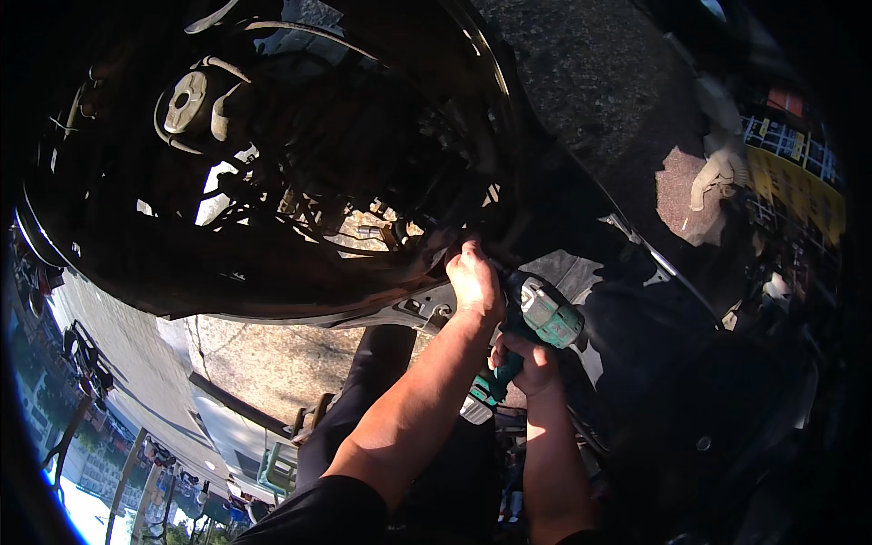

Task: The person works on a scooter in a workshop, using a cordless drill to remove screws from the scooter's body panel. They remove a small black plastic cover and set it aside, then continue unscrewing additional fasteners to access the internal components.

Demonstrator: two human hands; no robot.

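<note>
My right hand is wrapped round the grip of a teal-green and grey cordless drill. The battery end of the drill sticks out below that hand, over my lap. Toward the upper left, the drill's nose runs into shadow beside my left hand. That left hand is closed at the rim of a vehicle's dark engine bay, its fingertips in deep shade, so what they grip is hidden. A metal bracket sits on the rim just left of my left wrist.
Hoses, wires and a round-holed metal part lie inside the bay. A dark body panel fills the right side. Farther off are a crumpled light glove-like thing and a yellow case. A green plastic stool-like item stands at lower left.
</note>
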